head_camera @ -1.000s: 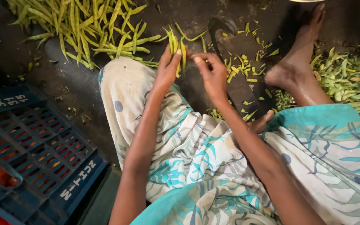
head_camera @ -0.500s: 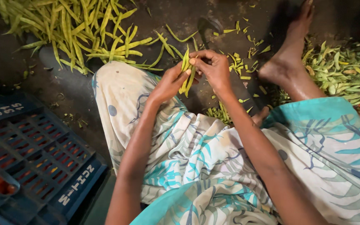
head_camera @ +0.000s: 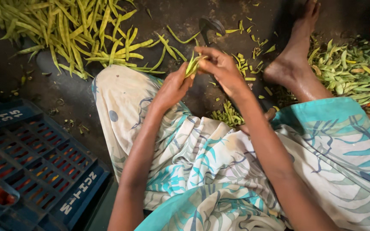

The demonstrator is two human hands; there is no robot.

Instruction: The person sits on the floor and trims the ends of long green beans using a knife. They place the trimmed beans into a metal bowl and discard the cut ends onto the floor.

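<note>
My left hand (head_camera: 173, 87) and my right hand (head_camera: 219, 66) meet over my knee, both closed on a small bunch of green beans (head_camera: 192, 65) held between the fingers. Just behind the hands a dark curved blade (head_camera: 208, 26) stands upright on the floor. Below the hands, small cut bean pieces (head_camera: 228, 115) lie in a heap by my lap. A big pile of whole green beans (head_camera: 65, 30) spreads across the floor at the upper left.
My bare foot (head_camera: 295, 60) rests on the dark floor at the upper right, beside a heap of green trimmings (head_camera: 351, 72). A blue plastic crate (head_camera: 35, 167) with red produce under it stands at the lower left. A white and turquoise patterned cloth (head_camera: 219, 171) covers my legs.
The hands have come together on the bean bunch and drawn it back from the blade toward my knee. The bunch now points more upright between the fingers.
</note>
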